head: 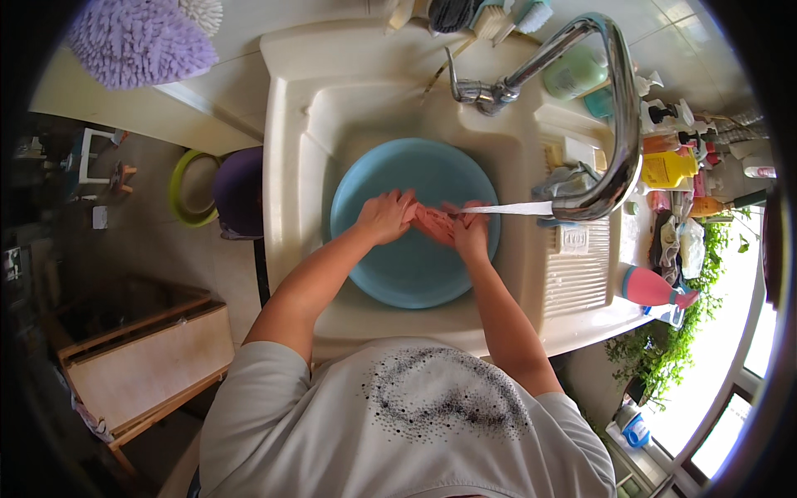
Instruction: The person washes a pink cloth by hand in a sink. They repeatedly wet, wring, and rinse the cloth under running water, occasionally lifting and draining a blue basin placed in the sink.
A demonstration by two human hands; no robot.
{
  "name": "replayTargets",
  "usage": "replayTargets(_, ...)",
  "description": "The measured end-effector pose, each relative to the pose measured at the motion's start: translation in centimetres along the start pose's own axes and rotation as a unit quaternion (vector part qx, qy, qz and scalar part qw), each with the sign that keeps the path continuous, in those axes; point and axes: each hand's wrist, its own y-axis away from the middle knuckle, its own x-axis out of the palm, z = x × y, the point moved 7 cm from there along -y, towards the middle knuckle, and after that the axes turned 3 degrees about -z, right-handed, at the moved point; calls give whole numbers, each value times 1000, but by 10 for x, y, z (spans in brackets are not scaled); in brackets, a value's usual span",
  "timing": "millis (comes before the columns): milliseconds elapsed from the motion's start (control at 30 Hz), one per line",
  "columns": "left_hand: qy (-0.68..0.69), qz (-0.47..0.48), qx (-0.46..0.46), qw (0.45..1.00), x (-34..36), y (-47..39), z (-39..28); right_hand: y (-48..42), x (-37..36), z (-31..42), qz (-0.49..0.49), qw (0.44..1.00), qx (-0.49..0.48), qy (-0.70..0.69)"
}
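A wet pink cloth (434,225) is stretched between my two hands, over a round blue basin (405,292). My left hand (389,216) grips its left end, and my right hand (471,233) holds the other end near the basin's right side. From the chrome faucet (624,124) a stream of water (514,210) runs onto the right hand and the cloth. The basin stands inside a cream laundry sink (324,137). How deep the water in it is, I cannot tell.
A ribbed washboard (576,283) with a soap bar (571,239) and a grey cloth (565,182) lies right of the basin. Several bottles, including a yellow one (666,169) and a pink spray bottle (650,287), line the right ledge. Brushes (492,22) stand behind; a purple bucket (240,193) is at left.
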Motion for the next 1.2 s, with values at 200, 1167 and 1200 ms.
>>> replayTargets(200,-202,-134,96,965,58,28,14,37,26,14,13,875,-179,449)
replayTargets(1167,237,-233,147,932,-39,29,-146,43,38,13,272,910,83,-302)
replayTargets(1200,222,-270,145,925,-45,28,-145,43,40,8,263,883,101,-376)
